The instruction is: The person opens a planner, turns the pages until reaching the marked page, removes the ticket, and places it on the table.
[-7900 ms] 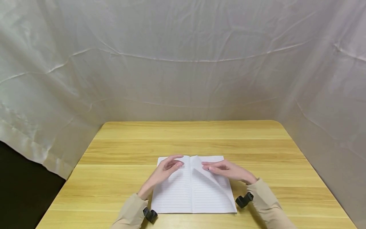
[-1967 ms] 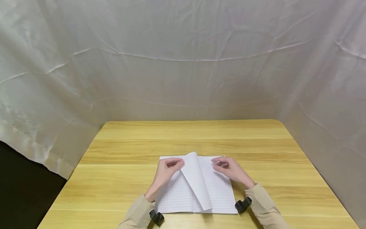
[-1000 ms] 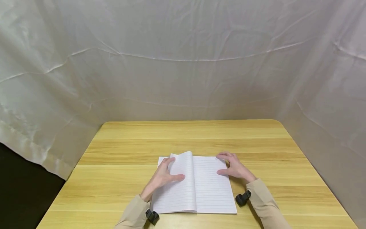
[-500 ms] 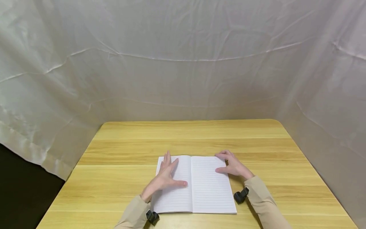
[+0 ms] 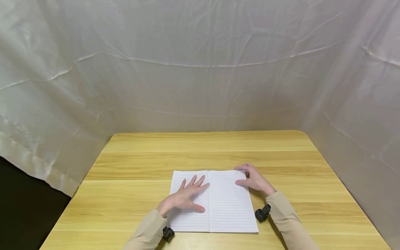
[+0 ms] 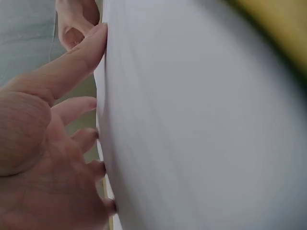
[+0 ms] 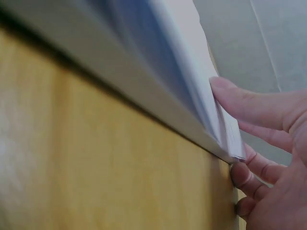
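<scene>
An open notebook (image 5: 231, 208) with white lined pages lies flat on the wooden table. My left hand (image 5: 186, 198) rests on its left page, fingers straight and spread, thumb pointing toward the centre fold. In the left wrist view, the fingertips and thumb (image 6: 72, 67) of that hand meet the paper. My right hand (image 5: 254, 178) holds the notebook at its far right corner. The right wrist view has the right thumb (image 7: 254, 105) on the page and curled fingers (image 7: 249, 182) around the corner, low by the tabletop.
The wooden table (image 5: 200, 149) stretches beyond the notebook and to both sides. Pale grey fabric (image 5: 206, 90) hangs behind and beside it. A small black camera sits on each wrist, the left camera (image 5: 168, 234) and the right camera (image 5: 261, 213).
A page that stood lifted and curled has turned over to the left and now lies flat. My left hand let go of it and spread over it; my right hand moved to the far right corner.
</scene>
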{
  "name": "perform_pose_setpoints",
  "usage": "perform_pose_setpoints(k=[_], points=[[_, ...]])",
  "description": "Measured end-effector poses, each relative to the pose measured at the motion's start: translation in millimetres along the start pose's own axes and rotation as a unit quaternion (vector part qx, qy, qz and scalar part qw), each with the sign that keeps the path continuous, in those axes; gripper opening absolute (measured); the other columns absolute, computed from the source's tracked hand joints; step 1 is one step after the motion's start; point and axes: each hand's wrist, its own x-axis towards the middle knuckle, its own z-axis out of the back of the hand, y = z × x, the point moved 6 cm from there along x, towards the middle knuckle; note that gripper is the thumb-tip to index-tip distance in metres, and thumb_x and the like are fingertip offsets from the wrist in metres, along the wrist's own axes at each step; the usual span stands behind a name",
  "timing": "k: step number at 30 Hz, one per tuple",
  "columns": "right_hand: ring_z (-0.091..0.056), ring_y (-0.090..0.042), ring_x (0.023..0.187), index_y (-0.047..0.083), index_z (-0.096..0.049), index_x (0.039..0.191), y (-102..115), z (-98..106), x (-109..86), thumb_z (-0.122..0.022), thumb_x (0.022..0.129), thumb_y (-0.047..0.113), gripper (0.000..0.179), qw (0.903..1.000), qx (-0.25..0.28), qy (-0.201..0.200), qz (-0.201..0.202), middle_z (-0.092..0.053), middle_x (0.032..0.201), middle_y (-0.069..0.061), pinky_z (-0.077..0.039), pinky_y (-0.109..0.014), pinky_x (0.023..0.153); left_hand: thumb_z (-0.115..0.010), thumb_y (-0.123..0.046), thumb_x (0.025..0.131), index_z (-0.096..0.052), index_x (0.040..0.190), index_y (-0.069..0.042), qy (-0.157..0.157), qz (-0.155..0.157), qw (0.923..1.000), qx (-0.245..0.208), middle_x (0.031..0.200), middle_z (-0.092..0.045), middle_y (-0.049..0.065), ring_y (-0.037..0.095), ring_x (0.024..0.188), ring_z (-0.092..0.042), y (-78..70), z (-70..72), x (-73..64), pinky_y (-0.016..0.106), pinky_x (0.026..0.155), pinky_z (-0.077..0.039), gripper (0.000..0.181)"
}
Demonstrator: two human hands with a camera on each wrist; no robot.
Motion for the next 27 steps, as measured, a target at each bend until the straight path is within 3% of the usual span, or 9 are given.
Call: perform_pose_setpoints(k=[7, 11, 17, 23, 27], points=[[-0.054, -0.026, 0.095, 0.003, -0.068, 0.124, -0.2, 3.0, 1.5, -0.081, 0.084, 0.018, 0.045, 0.9991, -0.009, -0.032, -0.026, -0.061, 0.116, -0.019, -0.047, -0.037, 0.081, -0.073, -0.042, 0.089, -0.026, 0.16, -0.015, 0.035, 0.02, 0.9989, 0.026, 0.171, -0.002, 0.013, 0.041, 0.158, 0.005, -0.6, -2.6, -0.2, 0.072, 0.12, 0.01, 0.089], [-0.05, -0.023, 0.09, 0.003, -0.071, 0.119, 2.5, 7.5, 0.4, -0.079, 0.084, 0.012, 0.037, 0.9983, 0.0, -0.052, -0.026, -0.063, 0.11, -0.017, -0.043, -0.031, 0.077, -0.073, -0.043, 0.089, -0.026, 0.16, -0.017, 0.039, 0.028, 0.9984, 0.029, 0.171, -0.003, 0.012, 0.039, 0.158, 0.005, 0.2, -2.7, -0.5, 0.071, 0.12, 0.011, 0.09], [-0.056, -0.025, 0.094, 0.003, -0.073, 0.108, 0.1, 13.1, -1.1, -0.079, 0.084, 0.013, 0.026, 0.9951, 0.007, -0.089, -0.042, -0.064, 0.109, -0.015, -0.049, -0.033, 0.08, -0.073, -0.043, 0.089, -0.026, 0.16, -0.016, 0.041, 0.029, 0.9983, 0.03, 0.171, -0.003, 0.012, 0.04, 0.158, 0.006, 0.3, -2.4, -0.5, 0.072, 0.12, 0.011, 0.089], [-0.055, -0.011, 0.074, 0.005, -0.073, 0.091, 0.4, 14.0, -0.4, -0.076, 0.088, 0.01, 0.006, 0.9935, 0.021, -0.109, -0.025, -0.068, 0.085, -0.008, -0.046, -0.021, 0.066, -0.073, -0.042, 0.089, -0.026, 0.16, -0.015, 0.041, 0.026, 0.9984, 0.029, 0.171, -0.003, 0.013, 0.04, 0.158, 0.006, -0.2, -2.2, -0.7, 0.073, 0.12, 0.01, 0.09], [-0.048, -0.004, 0.064, 0.007, -0.074, 0.086, 3.4, 15.2, 0.5, -0.074, 0.09, 0.01, 0.005, 0.9919, 0.012, -0.126, -0.008, -0.067, 0.074, -0.003, -0.04, -0.018, 0.058, -0.073, -0.042, 0.089, -0.025, 0.16, -0.015, 0.041, 0.024, 0.9986, 0.026, 0.171, -0.003, 0.013, 0.041, 0.158, 0.006, -0.5, -2.3, -0.5, 0.073, 0.119, 0.011, 0.089]])
